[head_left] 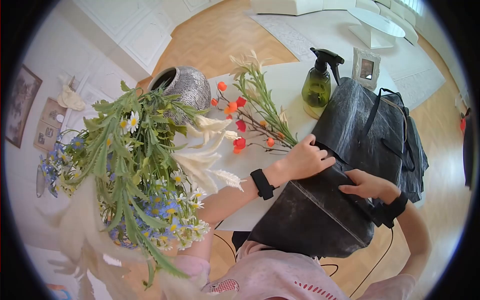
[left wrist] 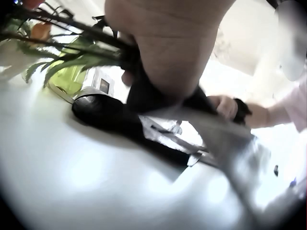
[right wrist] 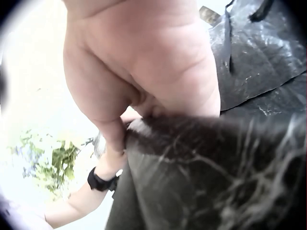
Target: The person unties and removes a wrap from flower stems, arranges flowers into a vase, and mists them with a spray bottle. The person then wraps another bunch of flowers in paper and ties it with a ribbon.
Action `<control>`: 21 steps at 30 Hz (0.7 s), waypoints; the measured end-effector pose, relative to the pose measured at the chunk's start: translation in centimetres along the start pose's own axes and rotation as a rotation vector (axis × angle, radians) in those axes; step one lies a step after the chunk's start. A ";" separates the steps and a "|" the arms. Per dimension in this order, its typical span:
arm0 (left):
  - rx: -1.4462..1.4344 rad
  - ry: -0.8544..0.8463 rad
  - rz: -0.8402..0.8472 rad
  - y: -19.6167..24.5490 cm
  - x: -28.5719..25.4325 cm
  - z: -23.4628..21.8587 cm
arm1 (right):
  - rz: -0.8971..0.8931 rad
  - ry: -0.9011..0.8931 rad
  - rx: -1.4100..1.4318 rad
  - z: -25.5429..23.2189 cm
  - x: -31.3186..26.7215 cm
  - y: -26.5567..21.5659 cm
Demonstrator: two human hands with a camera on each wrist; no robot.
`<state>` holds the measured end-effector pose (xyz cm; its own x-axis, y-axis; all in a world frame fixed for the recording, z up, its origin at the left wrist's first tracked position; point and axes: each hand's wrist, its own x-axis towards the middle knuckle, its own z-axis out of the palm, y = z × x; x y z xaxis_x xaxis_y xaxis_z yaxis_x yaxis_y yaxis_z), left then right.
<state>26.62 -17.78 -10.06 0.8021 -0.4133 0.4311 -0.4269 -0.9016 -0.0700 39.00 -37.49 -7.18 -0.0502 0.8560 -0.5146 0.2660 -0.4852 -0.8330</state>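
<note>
A black, creased leather-like sheet (head_left: 315, 215) with thin straps lies spread over the table's right side and hangs over its front edge. My left hand (head_left: 307, 159) grips a folded edge of it, and in the left wrist view the dark fold runs under the curled fingers. A short way to the right, my right hand (head_left: 370, 185) holds the same fold, thumb on top; in the right wrist view its fingertips are hidden behind the material (right wrist: 201, 177). Stems with orange and red blossoms (head_left: 240, 125) lie on the table, their ends right beside my left hand.
A green spray bottle (head_left: 317, 85) and a small picture frame (head_left: 366, 68) stand behind the black sheet. Over the table's left side spreads a big bunch of daisies and blue flowers (head_left: 150, 205), near a grey textured vase (head_left: 192, 90). The white table (head_left: 240, 210) shows between.
</note>
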 end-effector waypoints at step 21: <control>0.106 0.202 0.114 1.4 0.1 1.7 | -0.137 0.466 -0.440 3.6 -1.8 0.9</control>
<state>26.80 -19.36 -11.59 0.6472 -0.4885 0.5853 -0.4548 -0.8635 -0.2179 35.85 -40.13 -7.74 0.2844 0.9405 -0.1858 0.6607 -0.3327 -0.6729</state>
